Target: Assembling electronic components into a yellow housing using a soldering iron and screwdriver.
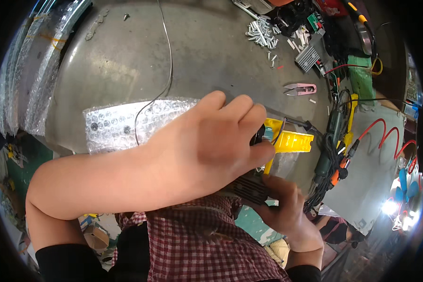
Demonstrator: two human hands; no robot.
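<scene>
Possibly the thin wire (170,56) could snag on the left forearm (103,181), since it runs right up to it; the dark ribbed block (251,189), just nearer the body than the left hand (225,141), might slip if the right hand (287,202) loosens at its end. Bent sharply at the elbow, the left arm crosses the body, fingers curled closed around a teal-and-black piece (267,133) (mostly hidden, its shape unclear) beside a yellow plastic part (294,142). The right hand reaches up, partly closed around the block.

The garment (192,244) is checked maroon and white, 2 sleeves (68,262) black, the plastic piece (295,142) yellow, the snips (308,88) pink.
</scene>
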